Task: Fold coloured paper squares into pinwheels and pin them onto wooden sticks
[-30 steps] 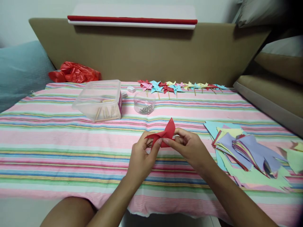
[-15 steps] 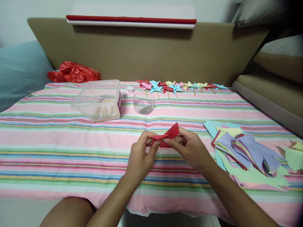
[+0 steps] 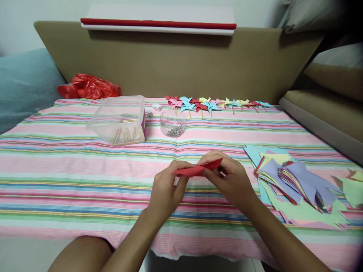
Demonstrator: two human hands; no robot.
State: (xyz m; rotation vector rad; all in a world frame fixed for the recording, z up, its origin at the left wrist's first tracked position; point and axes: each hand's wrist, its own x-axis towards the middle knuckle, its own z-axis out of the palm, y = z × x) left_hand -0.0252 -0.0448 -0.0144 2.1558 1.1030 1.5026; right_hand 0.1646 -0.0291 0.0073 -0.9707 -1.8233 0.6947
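My left hand (image 3: 164, 185) and right hand (image 3: 235, 179) together pinch one folded red paper piece (image 3: 189, 172) above the multicoloured striped cloth (image 3: 93, 189). Beyond stand one clear boxy plastic tub (image 3: 110, 109) of pale wooden sticks (image 3: 127, 134), one clear round plastic container (image 3: 165, 122) and two small white boxes (image 3: 157, 107).

A brown backrest (image 3: 181, 68) stands before a pale wall (image 3: 56, 11), cushions (image 3: 337, 73) at right.

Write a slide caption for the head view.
Left hand and right hand hold folded red paper over a striped cloth, with paper pinwheels beyond and cut-paper stack at right.
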